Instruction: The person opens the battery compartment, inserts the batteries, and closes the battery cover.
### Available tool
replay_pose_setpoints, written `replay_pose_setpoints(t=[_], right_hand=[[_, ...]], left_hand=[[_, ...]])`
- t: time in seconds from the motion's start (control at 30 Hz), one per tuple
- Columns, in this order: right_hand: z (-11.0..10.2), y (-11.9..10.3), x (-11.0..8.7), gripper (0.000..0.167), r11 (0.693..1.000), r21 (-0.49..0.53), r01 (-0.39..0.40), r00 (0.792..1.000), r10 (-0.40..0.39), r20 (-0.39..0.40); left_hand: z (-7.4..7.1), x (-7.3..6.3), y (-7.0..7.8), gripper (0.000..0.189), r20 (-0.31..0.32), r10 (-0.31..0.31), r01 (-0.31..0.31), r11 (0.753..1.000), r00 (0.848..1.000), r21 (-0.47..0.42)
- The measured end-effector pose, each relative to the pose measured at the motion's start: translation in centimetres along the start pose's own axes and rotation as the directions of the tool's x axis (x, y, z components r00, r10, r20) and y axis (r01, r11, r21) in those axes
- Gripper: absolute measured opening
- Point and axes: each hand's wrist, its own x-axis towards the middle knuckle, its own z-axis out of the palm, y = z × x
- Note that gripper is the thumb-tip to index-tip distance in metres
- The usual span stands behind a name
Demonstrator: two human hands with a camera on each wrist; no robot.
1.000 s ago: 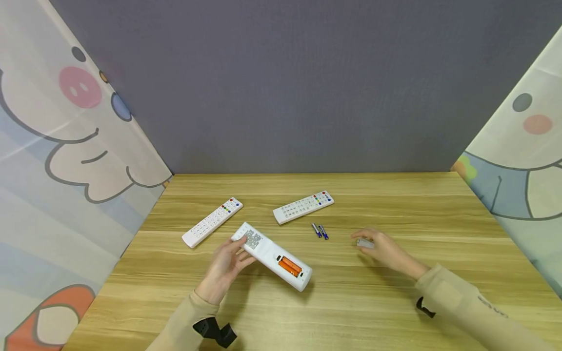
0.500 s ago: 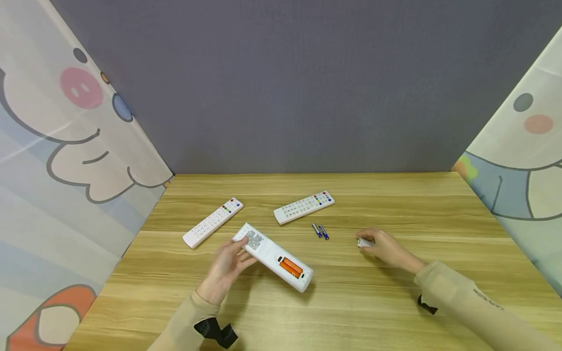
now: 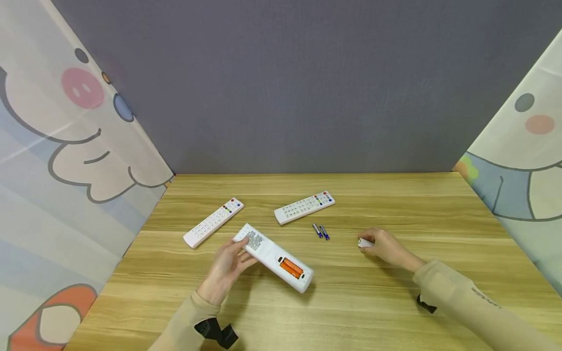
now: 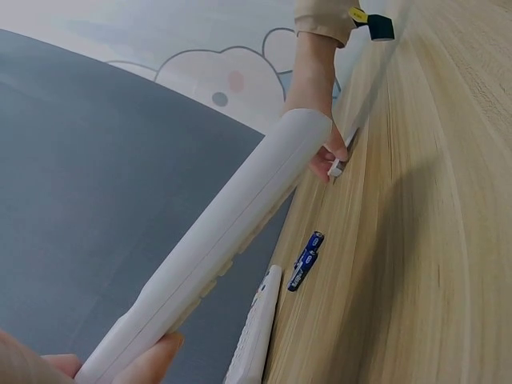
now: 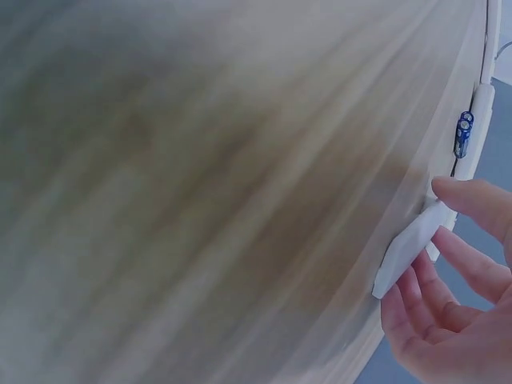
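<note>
My left hand (image 3: 226, 269) grips one end of a white remote control (image 3: 268, 249), thumb on top and fingers beneath. The remote is turned back side up and tilted above the table. Two orange batteries (image 3: 291, 267) lie side by side in its uncovered battery compartment at the far end. Over to the right, my right hand (image 3: 383, 247) pinches a small white battery cover (image 5: 410, 244) between thumb and fingers, close over the wood. Part of the cover is hidden by the hand in the head view.
Two more white remotes lie button side up: one remote (image 3: 212, 223) at the left, another remote (image 3: 304, 207) at the back middle. Two blue batteries (image 3: 321, 231) rest just in front of the latter. A grey panel (image 3: 307, 97) rises behind the wooden table (image 3: 351, 312).
My right hand has shifted slightly to the right, and the cover in it has turned a little. The left hand keeps the remote nearly still.
</note>
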Motion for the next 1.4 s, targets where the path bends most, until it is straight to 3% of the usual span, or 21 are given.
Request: replay_pose_setpoints(t=[0.67,1.1,1.4], right_hand=[[-0.1,-1.0,0.0,0.033,1.0,-0.005,-0.022,1.0,0.022,-0.02],[0.2,-2.3,0.1,0.032,0.999,0.035,0.025,0.995,-0.022,-0.102],[0.7,-3.3,0.2,0.031,0.995,0.068,0.079,0.98,-0.065,-0.187]], left_hand=[[0.1,-0.1,-0.1,0.033,0.0,-0.002,0.002,1.0,1.0,-0.006],[0.3,-0.2,-0.1,0.028,-0.011,-0.002,0.002,1.0,1.0,0.0],[0.4,-0.1,-0.2,0.032,0.0,0.002,-0.002,1.0,1.0,-0.003]])
